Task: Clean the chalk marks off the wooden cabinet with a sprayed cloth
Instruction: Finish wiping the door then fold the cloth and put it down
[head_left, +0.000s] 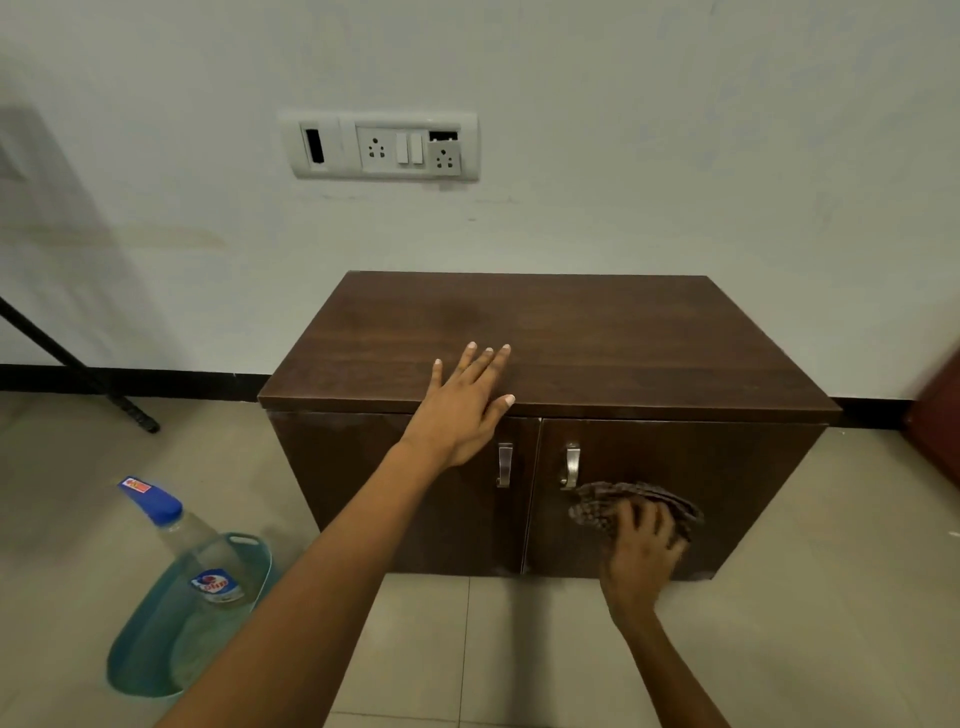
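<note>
Two hands work on a dark wooden cabinet in the head view. The left hand lies flat on the front edge of the cabinet's top, its fingers straight and slightly spread and its thumb stretched along the edge; it holds nothing. The right hand, lower and well to the right of the left, presses a patterned brown cloth against the right door, with its fingers bent over the bunched fabric. The cloth fans out above and to the left of those fingers and nearly reaches the right door's metal handle. The left door's handle hangs just below and to the right of the left hand. A pale smear shows along the door's bottom edge, just to the right of the right hand; whether it is chalk cannot be told.

Far to the left of both hands, beside the left forearm, a clear spray bottle with a blue cap stands tilted in a teal plastic basin on the tiled floor. Beyond the left hand, a white socket panel sits on the wall. A black rod slants down to the floor at far left.
</note>
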